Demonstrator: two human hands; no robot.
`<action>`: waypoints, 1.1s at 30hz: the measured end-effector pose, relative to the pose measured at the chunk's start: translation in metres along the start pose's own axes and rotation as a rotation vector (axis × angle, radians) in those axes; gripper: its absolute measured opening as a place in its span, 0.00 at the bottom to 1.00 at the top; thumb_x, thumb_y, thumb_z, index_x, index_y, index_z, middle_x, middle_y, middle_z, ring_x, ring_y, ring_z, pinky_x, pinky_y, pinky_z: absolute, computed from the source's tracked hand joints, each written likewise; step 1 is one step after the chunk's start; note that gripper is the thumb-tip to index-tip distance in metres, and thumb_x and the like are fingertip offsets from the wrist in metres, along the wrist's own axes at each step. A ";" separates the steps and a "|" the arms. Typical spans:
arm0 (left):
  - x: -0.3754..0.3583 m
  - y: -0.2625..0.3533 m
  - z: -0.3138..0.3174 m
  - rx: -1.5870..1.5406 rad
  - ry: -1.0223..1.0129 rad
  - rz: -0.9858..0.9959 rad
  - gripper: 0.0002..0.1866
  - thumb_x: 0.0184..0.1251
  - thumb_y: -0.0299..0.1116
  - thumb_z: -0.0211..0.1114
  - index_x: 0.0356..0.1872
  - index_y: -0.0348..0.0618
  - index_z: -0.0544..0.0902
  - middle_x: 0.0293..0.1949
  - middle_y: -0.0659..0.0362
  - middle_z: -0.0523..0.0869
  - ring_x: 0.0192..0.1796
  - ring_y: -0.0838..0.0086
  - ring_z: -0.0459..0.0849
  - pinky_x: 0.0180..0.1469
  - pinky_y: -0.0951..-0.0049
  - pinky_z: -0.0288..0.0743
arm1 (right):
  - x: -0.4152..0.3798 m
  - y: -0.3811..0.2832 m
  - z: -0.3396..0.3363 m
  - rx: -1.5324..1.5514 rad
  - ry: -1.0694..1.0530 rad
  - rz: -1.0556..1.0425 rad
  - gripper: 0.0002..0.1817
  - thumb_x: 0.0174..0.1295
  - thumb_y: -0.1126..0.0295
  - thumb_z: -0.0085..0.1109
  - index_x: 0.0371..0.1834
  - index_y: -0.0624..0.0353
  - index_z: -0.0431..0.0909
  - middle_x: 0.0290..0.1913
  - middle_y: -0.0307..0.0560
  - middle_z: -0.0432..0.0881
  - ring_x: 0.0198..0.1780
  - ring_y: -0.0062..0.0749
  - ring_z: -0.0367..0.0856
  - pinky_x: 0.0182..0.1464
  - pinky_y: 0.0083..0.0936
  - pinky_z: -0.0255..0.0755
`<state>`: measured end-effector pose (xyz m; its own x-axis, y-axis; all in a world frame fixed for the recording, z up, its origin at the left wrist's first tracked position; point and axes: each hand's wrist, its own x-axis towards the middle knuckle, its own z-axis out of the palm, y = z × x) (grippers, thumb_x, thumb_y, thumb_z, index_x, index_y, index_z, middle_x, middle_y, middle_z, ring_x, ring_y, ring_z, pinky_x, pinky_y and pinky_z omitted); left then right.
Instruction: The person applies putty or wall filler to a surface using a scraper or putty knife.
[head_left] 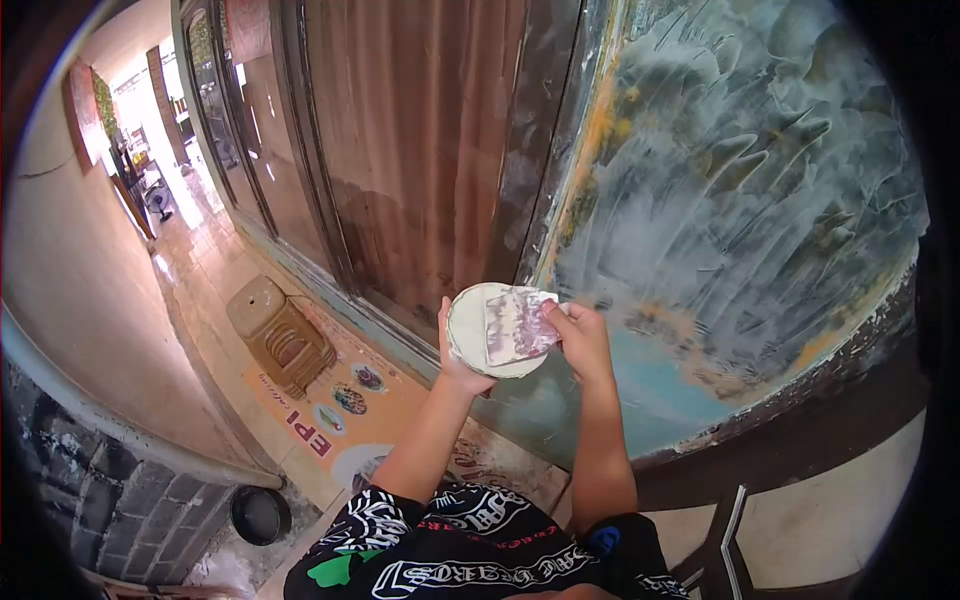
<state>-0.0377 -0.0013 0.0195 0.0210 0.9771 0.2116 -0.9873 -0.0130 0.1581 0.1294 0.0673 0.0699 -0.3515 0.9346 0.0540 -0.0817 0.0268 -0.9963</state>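
Note:
My left hand (464, 373) is wrapped round the side and underside of a round tub (468, 330) whose top shows a whitish paste. In my right hand (584, 338), thumb and fingers pinch the right edge of a flat putty scraper (517, 325), smeared with white and purplish residue. The scraper lies flat over the right part of the tub's top. Right of my hands is a wall (740, 150) with streaky grey-white filler over a dark teal surface and orange-yellow patches near its edge.
A brown plastic stool (283, 335) stands on the tiled floor to the left, beside an orange printed banner (300, 405). A black bucket (260, 515) sits by a grey block wall (125, 515). Dark-framed glass with a brown curtain (410, 130) rises ahead; a fan (158, 200) stands far off.

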 end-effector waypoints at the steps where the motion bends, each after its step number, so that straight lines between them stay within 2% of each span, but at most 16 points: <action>1: 0.001 -0.004 0.000 -0.003 0.001 0.002 0.46 0.71 0.72 0.44 0.70 0.39 0.72 0.68 0.45 0.77 0.68 0.48 0.77 0.72 0.45 0.67 | 0.002 0.002 -0.005 -0.003 -0.001 0.002 0.09 0.68 0.70 0.65 0.35 0.67 0.84 0.31 0.41 0.87 0.32 0.14 0.79 0.35 0.17 0.70; 3: 0.002 -0.011 0.000 -0.043 -0.037 -0.007 0.45 0.71 0.72 0.44 0.70 0.39 0.72 0.68 0.44 0.76 0.68 0.48 0.76 0.72 0.45 0.66 | 0.004 0.003 -0.015 -0.145 -0.019 -0.045 0.09 0.69 0.71 0.64 0.35 0.68 0.84 0.32 0.42 0.88 0.32 0.15 0.80 0.35 0.17 0.71; 7: 0.006 -0.026 0.006 -0.046 -0.056 0.009 0.45 0.72 0.71 0.44 0.71 0.38 0.72 0.69 0.44 0.76 0.68 0.48 0.76 0.72 0.45 0.66 | 0.000 -0.016 -0.027 0.056 -0.010 0.006 0.10 0.69 0.71 0.64 0.37 0.70 0.84 0.32 0.42 0.88 0.31 0.16 0.81 0.34 0.17 0.71; 9: 0.010 -0.031 0.008 -0.040 -0.056 -0.001 0.46 0.72 0.71 0.43 0.71 0.38 0.71 0.69 0.44 0.75 0.68 0.48 0.76 0.73 0.45 0.66 | 0.002 -0.015 -0.031 0.039 -0.039 -0.007 0.10 0.69 0.70 0.64 0.37 0.70 0.84 0.31 0.41 0.87 0.30 0.15 0.80 0.33 0.17 0.71; 11: 0.013 -0.035 0.015 -0.030 -0.034 0.017 0.46 0.71 0.72 0.43 0.71 0.38 0.71 0.69 0.44 0.75 0.69 0.48 0.76 0.73 0.46 0.66 | 0.002 -0.018 -0.036 -0.126 -0.031 -0.023 0.11 0.69 0.70 0.64 0.35 0.69 0.84 0.30 0.39 0.86 0.30 0.15 0.78 0.33 0.17 0.70; 16: 0.016 -0.044 0.026 -0.025 -0.014 0.036 0.47 0.72 0.72 0.43 0.72 0.37 0.70 0.69 0.44 0.75 0.69 0.47 0.75 0.73 0.46 0.65 | 0.009 -0.028 -0.055 0.009 -0.061 -0.013 0.12 0.70 0.69 0.64 0.34 0.69 0.84 0.31 0.41 0.87 0.31 0.15 0.79 0.34 0.17 0.70; 19: 0.019 -0.046 0.027 -0.030 -0.064 0.030 0.47 0.71 0.72 0.43 0.72 0.37 0.70 0.70 0.43 0.75 0.69 0.47 0.75 0.74 0.46 0.65 | 0.012 -0.026 -0.061 -0.087 -0.075 -0.043 0.12 0.70 0.69 0.63 0.35 0.69 0.84 0.33 0.44 0.88 0.32 0.17 0.81 0.36 0.17 0.72; 23: 0.021 -0.048 0.028 -0.061 -0.096 0.029 0.47 0.71 0.72 0.43 0.72 0.38 0.70 0.70 0.44 0.74 0.70 0.47 0.75 0.74 0.45 0.65 | 0.012 -0.041 -0.068 0.024 -0.090 -0.003 0.10 0.70 0.70 0.63 0.38 0.68 0.84 0.33 0.41 0.88 0.31 0.17 0.82 0.35 0.17 0.73; 24: 0.022 -0.048 0.028 -0.046 -0.080 0.028 0.47 0.71 0.72 0.43 0.73 0.38 0.69 0.70 0.44 0.74 0.70 0.47 0.74 0.74 0.44 0.64 | 0.021 -0.029 -0.076 0.001 -0.144 -0.019 0.10 0.70 0.69 0.63 0.38 0.67 0.84 0.34 0.42 0.88 0.31 0.17 0.82 0.35 0.17 0.73; 27: 0.025 -0.048 0.029 -0.026 -0.071 0.030 0.47 0.71 0.72 0.43 0.73 0.39 0.68 0.72 0.45 0.72 0.71 0.47 0.73 0.74 0.42 0.63 | 0.025 -0.028 -0.080 -0.087 -0.122 -0.042 0.10 0.70 0.69 0.63 0.37 0.66 0.84 0.34 0.42 0.88 0.31 0.18 0.83 0.35 0.18 0.74; 30: 0.024 -0.047 0.029 -0.058 -0.130 0.016 0.47 0.71 0.72 0.42 0.74 0.39 0.68 0.73 0.44 0.71 0.72 0.46 0.72 0.74 0.42 0.62 | 0.027 -0.039 -0.080 -0.037 -0.133 0.001 0.10 0.71 0.69 0.63 0.38 0.67 0.84 0.34 0.43 0.88 0.32 0.19 0.84 0.36 0.19 0.75; 33: 0.027 -0.047 0.033 -0.023 -0.030 0.058 0.47 0.71 0.72 0.42 0.74 0.39 0.68 0.73 0.44 0.71 0.72 0.46 0.71 0.75 0.42 0.61 | 0.031 -0.038 -0.080 -0.057 -0.157 -0.003 0.10 0.70 0.69 0.63 0.38 0.68 0.83 0.34 0.44 0.88 0.33 0.20 0.84 0.37 0.20 0.76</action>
<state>0.0140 0.0191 0.0494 -0.0321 0.9680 0.2491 -0.9903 -0.0644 0.1228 0.1962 0.1240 0.1039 -0.4932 0.8677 0.0620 -0.0312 0.0536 -0.9981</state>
